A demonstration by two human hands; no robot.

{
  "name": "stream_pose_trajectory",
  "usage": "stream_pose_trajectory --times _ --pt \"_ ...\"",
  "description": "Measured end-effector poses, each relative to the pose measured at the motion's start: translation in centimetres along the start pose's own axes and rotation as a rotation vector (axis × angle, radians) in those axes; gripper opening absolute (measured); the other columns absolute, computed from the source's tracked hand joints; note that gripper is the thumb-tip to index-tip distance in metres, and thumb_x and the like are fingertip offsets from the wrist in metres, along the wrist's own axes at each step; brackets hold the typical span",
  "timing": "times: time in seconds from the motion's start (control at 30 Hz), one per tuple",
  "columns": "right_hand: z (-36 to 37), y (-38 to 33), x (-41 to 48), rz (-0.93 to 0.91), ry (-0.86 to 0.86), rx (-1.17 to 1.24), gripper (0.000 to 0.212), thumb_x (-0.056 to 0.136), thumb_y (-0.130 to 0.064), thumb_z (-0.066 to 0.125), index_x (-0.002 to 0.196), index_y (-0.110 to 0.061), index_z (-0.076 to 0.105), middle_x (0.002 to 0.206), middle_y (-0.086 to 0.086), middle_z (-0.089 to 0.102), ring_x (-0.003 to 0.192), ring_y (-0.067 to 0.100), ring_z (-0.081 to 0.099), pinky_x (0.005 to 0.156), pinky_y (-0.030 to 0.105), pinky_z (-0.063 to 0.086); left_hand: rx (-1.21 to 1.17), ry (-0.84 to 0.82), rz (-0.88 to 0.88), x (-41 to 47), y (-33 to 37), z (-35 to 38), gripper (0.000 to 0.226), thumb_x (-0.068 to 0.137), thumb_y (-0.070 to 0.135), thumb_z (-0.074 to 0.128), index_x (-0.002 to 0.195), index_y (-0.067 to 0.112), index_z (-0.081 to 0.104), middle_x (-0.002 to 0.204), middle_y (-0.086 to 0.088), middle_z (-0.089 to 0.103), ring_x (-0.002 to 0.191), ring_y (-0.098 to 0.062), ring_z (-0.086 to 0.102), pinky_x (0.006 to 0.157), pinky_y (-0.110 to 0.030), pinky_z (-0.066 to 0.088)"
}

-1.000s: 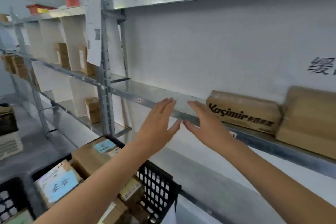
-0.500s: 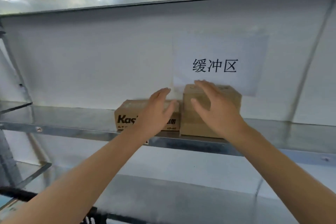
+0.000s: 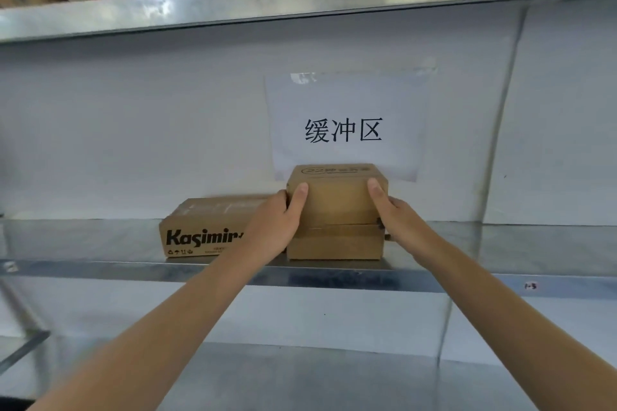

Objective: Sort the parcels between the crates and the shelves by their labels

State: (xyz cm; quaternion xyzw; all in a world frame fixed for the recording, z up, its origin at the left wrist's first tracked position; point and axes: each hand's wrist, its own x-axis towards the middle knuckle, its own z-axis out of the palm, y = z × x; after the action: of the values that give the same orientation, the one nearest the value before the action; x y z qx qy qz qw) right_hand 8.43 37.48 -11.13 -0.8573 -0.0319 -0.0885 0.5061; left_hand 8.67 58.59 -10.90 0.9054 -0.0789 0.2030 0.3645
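Dead ahead: plain brown cardboard parcel [image 3: 337,200] tops a second brown box [image 3: 334,245] on the galvanised steel shelf [image 3: 100,240]. My left hand [image 3: 277,227] grips its left end, my right hand [image 3: 397,220] its right, thumbs on the front. Long axis runs palm to palm; likely a straight pull back.

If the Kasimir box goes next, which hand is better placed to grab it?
Probably the left hand: it grips the left side of the top box, right next to the Kasimir box. The right hand holds the far side.
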Motion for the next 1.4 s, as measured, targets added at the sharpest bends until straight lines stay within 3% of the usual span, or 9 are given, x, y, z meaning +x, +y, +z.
stream_pose_trajectory --times 0.13,0.27,0.37,0.5,0.67,0.93,1.13,1.27,1.4 --pt "-0.3 0.4 -1.1 -0.054 0.046 0.097 0.076 0.074 -0.088 0.019 0.1 -0.028 0.059 0.1 -0.006 0.063 0.092 0.009 0.059 0.087 0.031 0.045 -0.201 0.045 -0.03 -2.0 0.9 -1.2 0.044 0.098 0.066 0.026 0.1 0.037 0.059 0.09 0.022 0.06 0.087 0.006 0.054 0.066 -0.018 0.035" --pt "-0.9 0.0 -3.0 -0.202 0.075 0.253 0.064 0.08 -0.087 0.023 0.116 -0.045 0.054 0.114 -0.021 0.061 0.107 -0.001 0.058 0.093 0.026 0.044 -0.474 0.139 -0.049 -4.2 2.2 -3.4 0.028 0.095 0.068 0.036 0.082 0.066 0.061 0.086 0.04 0.065 0.096 0.007 0.059 0.075 -0.02 0.044" --pt "-1.1 -1.7 -4.1 -0.301 0.08 0.315 0.045 0.081 -0.087 0.022 0.106 -0.062 0.051 0.113 -0.031 0.058 0.109 -0.008 0.055 0.086 0.018 0.041 -0.591 0.151 -0.013 -4.9 2.7 -4.7 0.026 0.094 0.066 0.039 0.094 0.051 0.06 0.104 0.026 0.067 0.111 -0.006 0.063 0.094 -0.041 0.053" --pt "-0.1 -3.3 -4.8 -0.365 0.052 0.37 0.031 0.083 -0.082 0.024 0.104 -0.072 0.045 0.113 -0.041 0.055 0.111 -0.017 0.051 0.093 0.019 0.041 -0.65 0.193 -0.018 -6.4 2.4 -6.6 0.029 0.092 0.07 0.041 0.095 0.044 0.054 0.102 0.017 0.07 0.103 -0.011 0.069 0.084 -0.043 0.06" --pt "3.4 -4.5 -5.9 -0.407 -0.102 0.512 0.065 0.074 -0.083 0.022 0.124 -0.052 0.048 0.134 -0.018 0.056 0.124 0.005 0.055 0.105 0.029 0.044 -0.752 0.405 -0.03 -10.1 0.4 -9.6 0.028 0.083 0.064 0.054 0.077 0.037 0.049 0.076 0.011 0.055 0.08 -0.018 0.055 0.066 -0.037 0.049" --pt "9.5 -6.1 -7.4 -0.425 -0.288 0.521 0.052 0.079 -0.078 0.037 0.104 -0.036 0.052 0.101 -0.016 0.07 0.095 0.004 0.069 0.081 0.024 0.056 -0.718 0.672 -0.141 -16.6 -3.8 -11.8 0.028 0.094 0.046 0.06 0.068 0.038 0.056 0.088 0.008 0.067 0.092 -0.013 0.063 0.09 -0.041 0.052" --pt "14.5 -5.6 -8.9 -0.447 -0.564 0.592 0.042 0.087 -0.052 0.054 0.126 -0.036 0.06 0.114 -0.021 0.071 0.105 -0.002 0.066 0.083 0.014 0.054 -0.532 0.76 -0.187 -21.9 -6.5 -12.8 0.03 0.083 0.062 0.062 0.094 0.035 0.067 0.092 0.014 0.072 0.086 -0.002 0.067 0.081 -0.03 0.05" --pt "17.9 -5.2 -10.3 -0.506 -0.711 0.512 0.053 0.09 -0.039 0.059 0.142 -0.035 0.048 0.124 -0.024 0.065 0.113 -0.007 0.06 0.086 0.007 0.048 -0.5 0.681 -0.31 -25.3 -9.0 -13.1 0.035 0.08 0.062 0.056 0.114 0.059 0.064 0.112 0.024 0.07 0.098 0.006 0.065 0.085 -0.03 0.049" --pt "21.9 -3.8 -11.5 -0.505 -0.737 0.35 0.059 0.095 -0.027 0.062 0.147 -0.036 0.037 0.124 -0.026 0.063 0.114 -0.01 0.057 0.103 0.028 0.048 -0.464 0.613 -0.447 -28.6 -11.4 -13.3 0.035 0.084 0.063 0.05 0.119 0.068 0.055 0.119 0.036 0.063 0.106 0.013 0.06 0.087 -0.019 0.043"
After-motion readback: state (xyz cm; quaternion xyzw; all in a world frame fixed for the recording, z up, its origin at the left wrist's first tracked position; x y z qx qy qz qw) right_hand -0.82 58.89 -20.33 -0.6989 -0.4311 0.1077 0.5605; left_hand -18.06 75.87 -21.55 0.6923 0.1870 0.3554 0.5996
